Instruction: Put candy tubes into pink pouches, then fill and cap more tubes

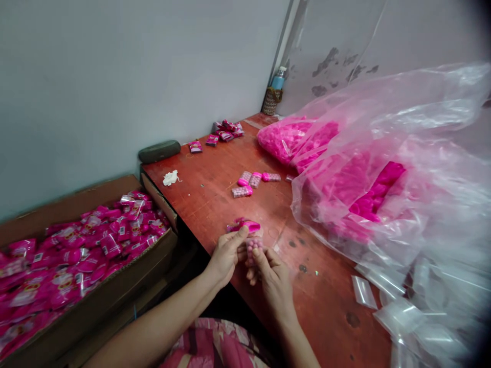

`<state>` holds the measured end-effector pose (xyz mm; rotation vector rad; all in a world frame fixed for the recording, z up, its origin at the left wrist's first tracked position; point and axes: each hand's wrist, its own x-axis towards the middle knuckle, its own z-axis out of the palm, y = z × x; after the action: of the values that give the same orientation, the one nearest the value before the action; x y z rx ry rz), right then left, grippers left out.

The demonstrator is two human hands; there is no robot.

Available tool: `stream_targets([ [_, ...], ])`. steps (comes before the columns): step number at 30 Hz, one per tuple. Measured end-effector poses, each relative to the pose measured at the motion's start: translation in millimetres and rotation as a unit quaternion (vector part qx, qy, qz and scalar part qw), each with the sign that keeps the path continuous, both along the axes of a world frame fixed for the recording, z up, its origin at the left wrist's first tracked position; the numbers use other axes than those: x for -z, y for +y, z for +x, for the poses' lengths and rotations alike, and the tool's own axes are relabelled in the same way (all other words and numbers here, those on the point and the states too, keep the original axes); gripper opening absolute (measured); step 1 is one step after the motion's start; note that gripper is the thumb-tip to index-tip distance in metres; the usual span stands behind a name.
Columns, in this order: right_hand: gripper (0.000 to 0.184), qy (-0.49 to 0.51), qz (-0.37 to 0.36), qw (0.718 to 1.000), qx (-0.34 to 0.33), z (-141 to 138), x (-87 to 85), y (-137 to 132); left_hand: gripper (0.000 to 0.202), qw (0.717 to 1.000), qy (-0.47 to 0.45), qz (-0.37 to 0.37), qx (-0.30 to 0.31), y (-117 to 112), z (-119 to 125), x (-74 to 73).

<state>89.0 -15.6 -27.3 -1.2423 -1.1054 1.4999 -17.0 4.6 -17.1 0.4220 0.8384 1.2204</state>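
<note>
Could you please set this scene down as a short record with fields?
Left hand: the left hand holds a pink cap
Right hand: the right hand pinches a clear container of pink balls, close to the cap
Mid-table: four pink-capped containers on the red table
Left side: carton of pink packs
Right side: clear plastic bag around pink pieces
Far corner: bottle in a woven holder

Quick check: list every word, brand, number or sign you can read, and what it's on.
None can be read.
Pink printed packets in the brown cardboard box: print too small and blurred.
Small flat pink-and-dark packets on the red table: too small.
Clear held container of pink balls: no lettering visible.
</note>
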Motion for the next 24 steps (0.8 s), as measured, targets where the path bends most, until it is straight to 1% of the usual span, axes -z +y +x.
stream_targets([
  [4, 0.028, -0.004, 0.003, 1.000, -0.002, -1, -2.1, 0, 0.035, 1.000, 0.018, 0.012, -0.001, 2, 1, 2.7],
  [9, 0.029, 0.035, -0.031, 0.999, 0.021, 11, 2.7, 6, 0.034, 0.997, 0.074, -0.021, -0.023, 5, -12, 7.4],
  [13, 0.028, 0.087, -0.062, 0.993, 0.046, 24, 9.7, 13, 0.036, 0.992, 0.124, -0.007, 0.014, 0, -15, 13.2],
  [16, 0.029, 0.091, -0.041, 0.992, 0.072, 27, 12.3, 13, 0.036, 0.990, 0.141, 0.021, 0.021, -9, -9, 15.7],
  [18, 0.029, 0.045, -0.009, 0.997, 0.054, 25, 10.1, 9, 0.040, 0.989, 0.142, 0.046, 0.020, -14, -5, 15.1],
  [20, 0.027, -0.025, 0.033, 0.999, 0.015, 20, 4.4, 6, 0.042, 0.985, 0.156, 0.074, 0.023, -20, -6, 13.5],
  [22, 0.027, -0.086, 0.076, 0.993, -0.032, 14, -3.1, 7, 0.036, 0.978, 0.182, 0.098, 0.016, -24, -11, 12.7],
  [24, 0.030, -0.126, 0.121, 0.981, -0.084, 8, -9.0, 14, 0.030, 0.971, 0.211, 0.109, 0.001, -27, -20, 13.7],
])
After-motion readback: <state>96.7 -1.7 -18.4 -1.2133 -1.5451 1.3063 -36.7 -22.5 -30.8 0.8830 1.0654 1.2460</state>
